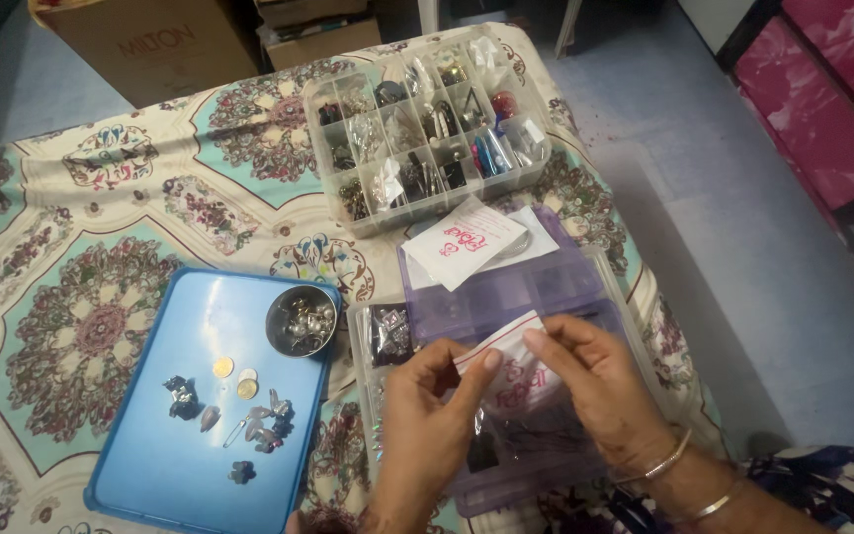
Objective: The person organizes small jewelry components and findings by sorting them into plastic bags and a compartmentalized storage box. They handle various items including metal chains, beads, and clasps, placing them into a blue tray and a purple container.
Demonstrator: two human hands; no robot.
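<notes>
Single head-worn view, looking steeply down and forward from above the person's own hands, which enter at the lower edge, close to the lens. The patterned tablecloth [101, 198] fills the middle distance; a cardboard box [150, 40] and blue-grey floor [743, 247] bound the far field.

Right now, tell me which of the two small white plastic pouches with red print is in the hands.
The small white plastic pouch with red print over the purple lidded organiser box; both hands pinch its top. The other lies untouched beyond.
</notes>
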